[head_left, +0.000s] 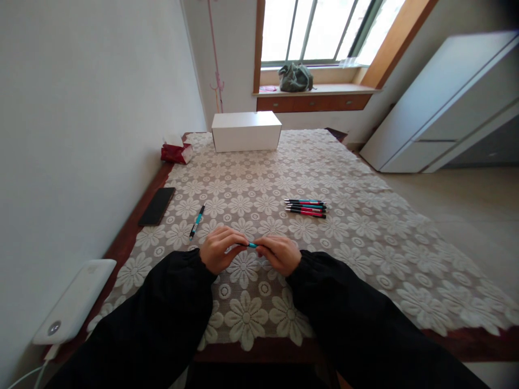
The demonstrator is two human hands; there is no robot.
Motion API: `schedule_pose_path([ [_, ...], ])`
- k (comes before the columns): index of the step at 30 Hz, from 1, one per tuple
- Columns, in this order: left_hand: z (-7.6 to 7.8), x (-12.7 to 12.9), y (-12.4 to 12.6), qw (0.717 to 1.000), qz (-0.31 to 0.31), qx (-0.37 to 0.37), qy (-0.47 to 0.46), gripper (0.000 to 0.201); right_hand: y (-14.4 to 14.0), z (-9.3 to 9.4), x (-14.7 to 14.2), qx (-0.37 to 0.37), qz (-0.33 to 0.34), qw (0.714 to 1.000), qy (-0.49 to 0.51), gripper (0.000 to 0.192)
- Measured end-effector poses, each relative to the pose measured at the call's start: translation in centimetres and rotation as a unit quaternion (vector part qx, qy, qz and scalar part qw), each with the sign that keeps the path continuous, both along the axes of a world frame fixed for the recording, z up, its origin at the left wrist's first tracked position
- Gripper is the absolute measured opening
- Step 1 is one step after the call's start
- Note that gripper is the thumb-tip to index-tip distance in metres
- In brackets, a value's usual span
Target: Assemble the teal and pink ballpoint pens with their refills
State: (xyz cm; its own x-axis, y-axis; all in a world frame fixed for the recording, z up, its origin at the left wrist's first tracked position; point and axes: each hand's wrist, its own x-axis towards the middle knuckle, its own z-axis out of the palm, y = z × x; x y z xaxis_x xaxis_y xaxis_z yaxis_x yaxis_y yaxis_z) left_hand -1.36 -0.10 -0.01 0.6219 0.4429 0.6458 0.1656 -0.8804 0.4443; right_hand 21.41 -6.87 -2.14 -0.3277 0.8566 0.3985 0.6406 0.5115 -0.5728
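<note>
Floral lace tablecloth covers a wooden table beneath a bright window.

A teal pen lies level between the left hand and the right hand, both closed around its ends, so only a short stretch of the barrel shows in the gap (its tips are hidden by the fingers). It hangs just above the lace tablecloth, near the middle of the near edge. Both hands sit close together, knuckles up, with black sleeves running back toward the near edge.
</note>
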Motion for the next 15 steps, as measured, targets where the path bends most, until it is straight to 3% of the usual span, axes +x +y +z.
schedule_pose_path([
  [5, 0.01, 0.03, -0.05, 1.000, 0.007, -0.003, -0.005, 0.006, -0.22, -0.03, -0.16, -0.044, -0.003, 0.999, 0.012, 0.027],
  [12, 0.13, -0.07, -0.05, 1.000, 0.014, -0.006, -0.014, 0.008, -0.17, -0.18, -0.19, -0.036, -0.033, 0.998, 0.030, 0.016],
  [15, 0.29, -0.06, -0.16, 1.000, 0.011, -0.007, -0.015, 0.007, -0.16, -0.10, -0.10, -0.029, -0.022, 0.999, 0.007, 0.021],
])
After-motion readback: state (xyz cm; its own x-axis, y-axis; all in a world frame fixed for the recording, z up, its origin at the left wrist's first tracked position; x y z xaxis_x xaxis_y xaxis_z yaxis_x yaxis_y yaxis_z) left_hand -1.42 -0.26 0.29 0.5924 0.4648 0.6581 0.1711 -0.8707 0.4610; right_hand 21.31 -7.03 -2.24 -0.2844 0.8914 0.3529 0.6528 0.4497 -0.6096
